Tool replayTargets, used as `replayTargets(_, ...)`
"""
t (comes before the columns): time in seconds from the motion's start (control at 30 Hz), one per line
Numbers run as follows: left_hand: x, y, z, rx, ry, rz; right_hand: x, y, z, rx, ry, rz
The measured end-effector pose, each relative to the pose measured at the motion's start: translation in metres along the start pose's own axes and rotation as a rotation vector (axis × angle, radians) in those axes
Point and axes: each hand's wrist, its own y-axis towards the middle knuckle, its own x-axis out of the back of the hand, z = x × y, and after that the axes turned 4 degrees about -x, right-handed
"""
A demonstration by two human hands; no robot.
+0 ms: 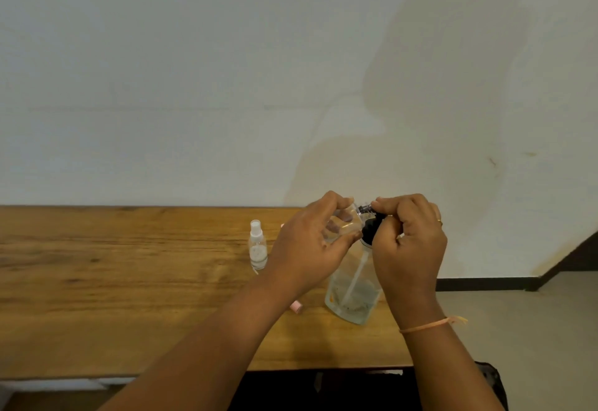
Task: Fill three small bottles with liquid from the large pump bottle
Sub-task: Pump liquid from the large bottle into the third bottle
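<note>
Small bottle [344, 223]: probably light, slick, thin-walled. Fingers of left hand [307, 248] wrap its body, likely the best hold. Right hand [409, 242] pinches head of pump bottle [354, 297].

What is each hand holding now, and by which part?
The left hand grips a small clear bottle round its body. The right hand holds the large pump bottle by its black pump head.

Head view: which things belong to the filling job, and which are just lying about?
Job: large pump bottle; its black pump head, pinched by the right hand; small clear bottle, held by the left hand at the nozzle; small spray bottle standing on the wooden table.
Lying about: pink piece by the pump bottle's base, purpose unclear.
</note>
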Motion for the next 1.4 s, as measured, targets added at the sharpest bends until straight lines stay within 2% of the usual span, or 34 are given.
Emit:
replayTargets(0.27,0.0,0.0,0.006,0.065,-0.003,0.09,-0.011,-0.011,-0.012,0.033,-0.033,-0.015)
replayTargets(0.57,0.005,0.004,0.0,0.006,-0.076,0.001,-0.003,0.001,0.001,-0.003,-0.015,-0.003)
replayTargets(0.8,0.005,0.007,0.011,0.091,-0.136,0.038,-0.013,-0.008,-0.01,0.034,-0.048,-0.037)
replayTargets(1.23,0.006,0.005,0.004,0.04,-0.143,-0.013,-0.003,0.002,0.003,-0.01,0.007,-0.023)
replayTargets(1.4,0.005,0.006,0.005,0.103,-0.111,0.056,-0.009,-0.005,-0.007,0.012,0.029,-0.037)
